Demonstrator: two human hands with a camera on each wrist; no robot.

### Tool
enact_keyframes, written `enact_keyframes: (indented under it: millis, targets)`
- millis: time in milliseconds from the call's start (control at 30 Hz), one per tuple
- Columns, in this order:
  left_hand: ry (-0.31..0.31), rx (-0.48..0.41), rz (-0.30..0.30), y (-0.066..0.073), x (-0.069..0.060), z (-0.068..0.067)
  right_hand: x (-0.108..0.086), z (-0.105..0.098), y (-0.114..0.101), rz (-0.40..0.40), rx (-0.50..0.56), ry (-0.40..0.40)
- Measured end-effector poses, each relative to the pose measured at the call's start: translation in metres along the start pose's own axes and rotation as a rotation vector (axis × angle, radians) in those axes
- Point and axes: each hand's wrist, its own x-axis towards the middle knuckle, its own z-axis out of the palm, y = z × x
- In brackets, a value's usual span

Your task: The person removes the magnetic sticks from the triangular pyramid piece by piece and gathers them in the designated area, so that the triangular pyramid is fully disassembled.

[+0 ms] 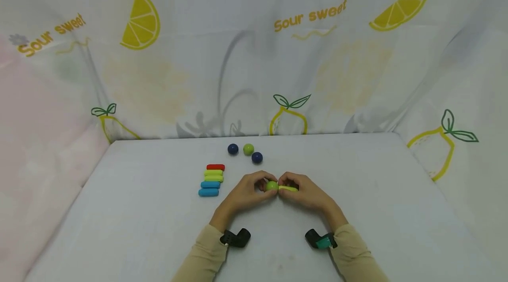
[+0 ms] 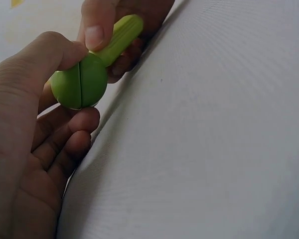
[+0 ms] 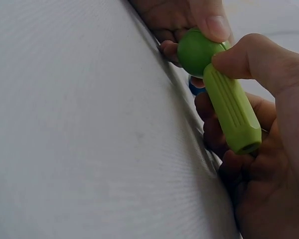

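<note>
Above the table's middle, my left hand (image 1: 252, 189) pinches a glossy green ball (image 2: 79, 82) between thumb and fingers. A thin seam runs round the ball. My right hand (image 1: 307, 190) grips a yellow-green ridged handle (image 3: 231, 109), its thumb lying near the end that meets the ball. Ball and handle touch end to end in both wrist views; whether they are joined I cannot tell. At the handle's free end a dark hole shows in the right wrist view. Fingers partly cover both pieces in the head view.
Left of my hands lie a red handle (image 1: 215, 167), two yellow-green handles (image 1: 214, 172) and two blue handles (image 1: 208, 192) in a column. Farther back sit two dark blue balls (image 1: 233, 149) and another green ball (image 1: 248, 149). A printed cloth (image 1: 246, 53) hangs behind the white table (image 1: 131, 220).
</note>
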Motion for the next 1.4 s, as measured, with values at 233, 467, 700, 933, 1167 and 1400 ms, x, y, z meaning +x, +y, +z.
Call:
enact_keyframes:
  millis: [233, 467, 700, 933, 1167, 1400]
  targets:
    - [0.017, 0.002, -0.025, 0.002, 0.001, -0.001, 0.000, -0.003, 0.001, -0.028, 0.011, 0.000]
    - [0.029, 0.004, 0.004, 0.002, 0.002, -0.001, 0.000, -0.003, 0.003, -0.016, 0.040, 0.027]
    - [0.069, 0.136, 0.099, 0.004, 0.010, -0.005, 0.002, -0.004, 0.003, -0.005, 0.049, 0.049]
    - [0.121, 0.278, 0.114, 0.016, 0.019, -0.010, 0.002, -0.002, -0.001, 0.001, 0.038, 0.054]
    - [0.127, 0.395, 0.096, 0.024, 0.031, -0.010, 0.002, -0.002, 0.001, 0.026, 0.024, 0.059]
    - [0.103, 0.500, 0.050, 0.031, 0.051, -0.018, 0.001, -0.002, 0.002, 0.027, 0.033, 0.068]
